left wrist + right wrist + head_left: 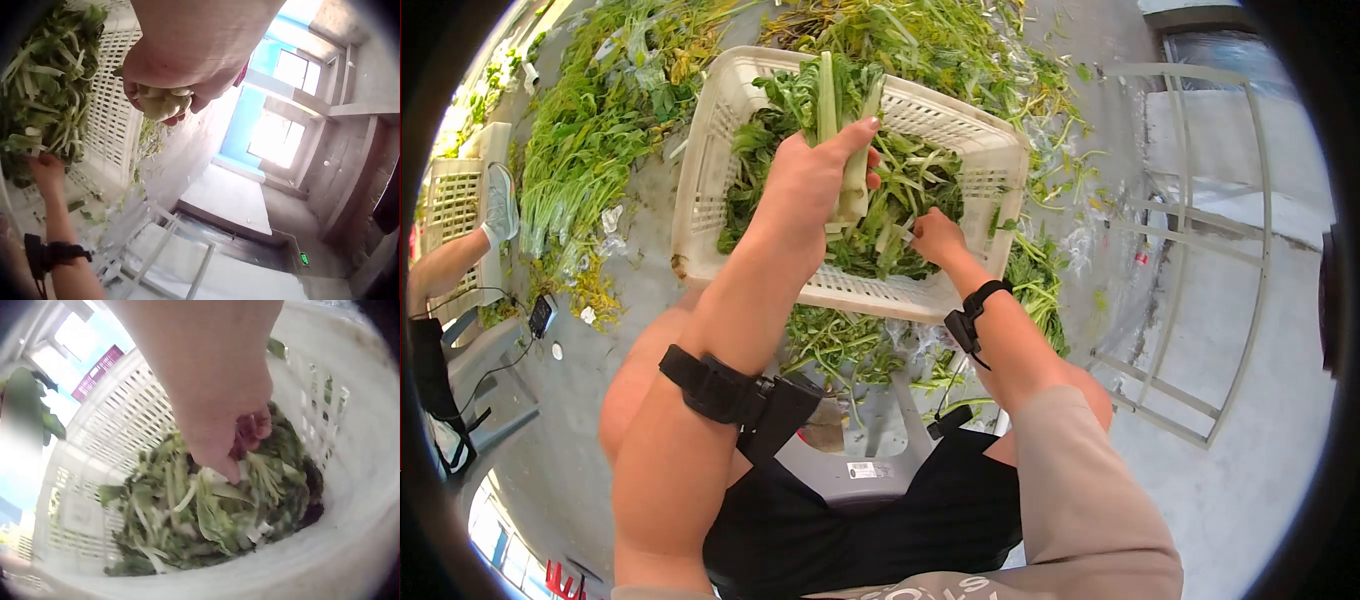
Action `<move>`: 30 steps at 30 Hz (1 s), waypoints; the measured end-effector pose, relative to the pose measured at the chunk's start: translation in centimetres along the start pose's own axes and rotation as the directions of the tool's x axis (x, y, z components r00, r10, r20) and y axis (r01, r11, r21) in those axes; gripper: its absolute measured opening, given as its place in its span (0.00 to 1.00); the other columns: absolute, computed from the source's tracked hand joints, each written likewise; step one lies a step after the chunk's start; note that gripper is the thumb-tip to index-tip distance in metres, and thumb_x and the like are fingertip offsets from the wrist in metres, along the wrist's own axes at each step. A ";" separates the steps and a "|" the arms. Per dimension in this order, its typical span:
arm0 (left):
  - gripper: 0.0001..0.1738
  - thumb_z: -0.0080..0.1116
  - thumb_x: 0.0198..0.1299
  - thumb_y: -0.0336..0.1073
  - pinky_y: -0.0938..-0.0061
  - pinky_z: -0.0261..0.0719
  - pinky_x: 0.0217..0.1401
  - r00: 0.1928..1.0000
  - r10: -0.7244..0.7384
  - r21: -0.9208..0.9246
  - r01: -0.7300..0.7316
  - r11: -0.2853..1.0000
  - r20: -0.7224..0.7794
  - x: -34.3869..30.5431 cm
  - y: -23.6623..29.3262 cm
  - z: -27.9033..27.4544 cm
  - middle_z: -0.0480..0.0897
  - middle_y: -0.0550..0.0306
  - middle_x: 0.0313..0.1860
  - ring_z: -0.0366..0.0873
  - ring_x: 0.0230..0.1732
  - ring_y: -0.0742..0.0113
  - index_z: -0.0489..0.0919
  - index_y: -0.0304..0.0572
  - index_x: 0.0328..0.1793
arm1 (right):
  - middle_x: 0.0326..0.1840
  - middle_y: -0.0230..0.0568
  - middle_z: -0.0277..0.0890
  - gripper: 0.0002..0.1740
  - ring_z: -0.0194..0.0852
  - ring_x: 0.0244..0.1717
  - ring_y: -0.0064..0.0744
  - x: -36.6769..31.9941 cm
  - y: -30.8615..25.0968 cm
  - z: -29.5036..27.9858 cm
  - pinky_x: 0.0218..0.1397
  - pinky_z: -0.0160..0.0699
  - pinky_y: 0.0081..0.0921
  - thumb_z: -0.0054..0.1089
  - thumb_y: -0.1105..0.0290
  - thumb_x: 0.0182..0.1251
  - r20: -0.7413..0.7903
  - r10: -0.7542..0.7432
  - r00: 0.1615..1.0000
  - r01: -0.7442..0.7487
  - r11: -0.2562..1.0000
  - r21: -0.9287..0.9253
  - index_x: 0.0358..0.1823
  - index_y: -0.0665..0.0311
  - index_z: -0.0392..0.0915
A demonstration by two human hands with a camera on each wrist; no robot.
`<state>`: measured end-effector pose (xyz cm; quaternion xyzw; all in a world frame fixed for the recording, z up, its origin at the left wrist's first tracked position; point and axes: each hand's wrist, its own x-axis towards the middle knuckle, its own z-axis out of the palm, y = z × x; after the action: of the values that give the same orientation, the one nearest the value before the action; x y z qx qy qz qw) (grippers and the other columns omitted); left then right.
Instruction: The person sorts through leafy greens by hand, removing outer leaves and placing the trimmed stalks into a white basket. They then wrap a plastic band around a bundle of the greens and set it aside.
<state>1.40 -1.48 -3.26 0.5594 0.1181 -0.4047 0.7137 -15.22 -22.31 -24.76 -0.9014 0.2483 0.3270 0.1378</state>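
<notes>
My left hand [820,175] grips a bunch of leafy green stalks [837,100] upright above the white plastic basket [710,130]; from the left wrist view the pale cut stem ends [161,103] show under its curled fingers. My right hand [935,235] reaches down into the basket, fingers curled into the loose greens [206,512] and pinching at a pale stalk [212,478]. The basket [125,406] is about half full of cut leaves and stems.
Heaps of green plants [590,120] cover the concrete floor left of and behind the basket. A grey metal frame [1200,250] stands at the right. A grey stool [870,460] is under me. Another person's arm [445,262] and a second basket [455,200] are at far left.
</notes>
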 end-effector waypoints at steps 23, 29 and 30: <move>0.18 0.69 0.64 0.46 0.76 0.78 0.32 0.998 -0.057 0.082 0.055 0.995 0.026 -0.5 -1.1 2.3 0.80 0.64 0.33 0.78 0.30 0.74 0.77 0.43 0.49 | 0.29 0.33 0.84 0.12 0.69 0.17 0.16 -17.8 -1.9 -18.8 0.20 0.67 0.20 0.68 0.67 0.66 -0.132 0.004 0.991 0.131 0.087 0.987 0.45 0.66 0.85; 0.14 0.69 0.65 0.42 0.76 0.77 0.32 0.998 -0.064 0.098 0.065 0.993 -0.019 0.0 -2.4 2.8 0.79 0.63 0.32 0.77 0.30 0.74 0.78 0.43 0.48 | 0.29 0.35 0.87 0.12 0.68 0.16 0.14 -15.0 -4.3 -17.9 0.17 0.68 0.20 0.64 0.66 0.68 -0.252 0.130 0.959 0.187 0.377 0.907 0.42 0.68 0.87; 0.13 0.68 0.66 0.41 0.77 0.77 0.31 0.998 -0.057 0.080 0.055 0.995 0.021 0.1 -2.5 2.5 0.80 0.63 0.32 0.78 0.30 0.74 0.78 0.44 0.47 | 0.29 0.35 0.87 0.12 0.69 0.17 0.15 -14.9 -4.2 -18.3 0.18 0.68 0.19 0.64 0.66 0.68 -0.292 0.167 0.942 0.227 0.323 0.919 0.43 0.69 0.87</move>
<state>-0.99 -3.89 -4.23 0.5791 0.1093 -0.4352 0.6806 -13.36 -20.94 -0.91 -0.6970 0.3938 -0.0397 0.5980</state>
